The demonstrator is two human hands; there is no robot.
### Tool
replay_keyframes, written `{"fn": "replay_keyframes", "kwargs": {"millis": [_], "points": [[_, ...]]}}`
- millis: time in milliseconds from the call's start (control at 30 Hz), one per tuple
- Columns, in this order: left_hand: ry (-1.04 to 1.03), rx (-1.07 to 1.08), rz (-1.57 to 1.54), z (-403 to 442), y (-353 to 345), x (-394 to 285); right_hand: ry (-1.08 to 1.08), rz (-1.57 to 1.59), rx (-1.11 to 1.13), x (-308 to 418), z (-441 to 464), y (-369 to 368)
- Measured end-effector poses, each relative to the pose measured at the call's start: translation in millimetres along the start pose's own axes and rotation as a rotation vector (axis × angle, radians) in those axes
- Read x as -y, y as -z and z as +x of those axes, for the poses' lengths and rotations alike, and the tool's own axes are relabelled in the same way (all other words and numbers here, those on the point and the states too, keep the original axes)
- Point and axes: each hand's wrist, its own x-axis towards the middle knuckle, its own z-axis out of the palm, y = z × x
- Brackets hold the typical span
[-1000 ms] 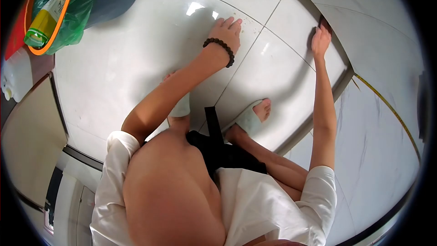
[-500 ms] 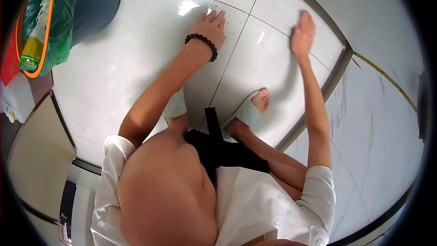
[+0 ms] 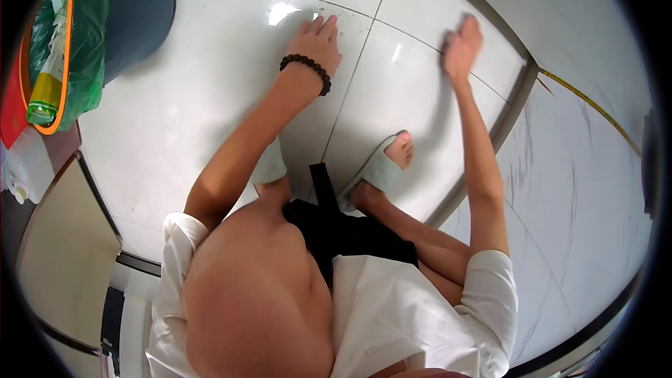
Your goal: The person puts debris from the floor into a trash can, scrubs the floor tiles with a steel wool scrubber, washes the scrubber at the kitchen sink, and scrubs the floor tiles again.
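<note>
My left hand [image 3: 313,47], with a dark beaded bracelet [image 3: 306,70] at the wrist, is low over the white tiled floor [image 3: 217,56]. Its fingers are apart and hold nothing; whether the palm touches the tile I cannot tell. Small crumbs or specks [image 3: 362,17] lie scattered just beyond those fingertips. Farther right, my right hand [image 3: 462,52] is over the tiles beside the raised edge strip, fingers stretched out and slightly blurred. Nothing shows in it.
At upper left stands a grey bin [image 3: 140,17] with an orange rim, green liner bag and a yellow-green wrapper inside. My slippered foot [image 3: 383,168] rests between the arms. A raised strip [image 3: 514,98] borders marbled tile, where a yellow tape [image 3: 595,105] lies.
The view has shifted slightly, with the bin moving a little left in it. My right hand has turned slightly; my left hand stays at the same patch of floor.
</note>
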Motion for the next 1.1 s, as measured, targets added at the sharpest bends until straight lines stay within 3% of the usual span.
{"fn": "replay_keyframes", "kwargs": {"millis": [133, 267, 367, 500, 700, 833, 933, 1033, 1100], "points": [[0.019, 0.012, 0.008, 3, -3, 3, 0.156, 0.215, 0.076, 125, 36, -25], [-0.018, 0.001, 0.009, 2, -4, 7, 0.246, 0.277, 0.148, 161, 41, -28], [-0.038, 0.015, -0.039, 1, -4, 11, 0.328, 0.221, 0.212, 122, 42, -25], [-0.033, -0.021, -0.047, 2, -10, 13, 0.173, 0.053, 0.002, -2, 18, -10], [-0.030, 0.012, 0.011, 1, -1, 7, -0.337, -0.265, 0.065, -171, -79, 35], [-0.015, 0.015, 0.031, 4, -3, 6, -0.468, -0.355, 0.104, -199, -124, 53], [-0.029, 0.008, 0.007, 3, -5, 9, -0.801, -0.245, 0.120, -207, -136, 63], [-0.035, -0.001, -0.003, 3, -5, 10, -0.954, -0.158, 0.227, -226, -143, 73], [-0.035, -0.006, -0.002, 2, -6, 10, -0.930, -0.167, 0.197, -234, -146, 68]]}}
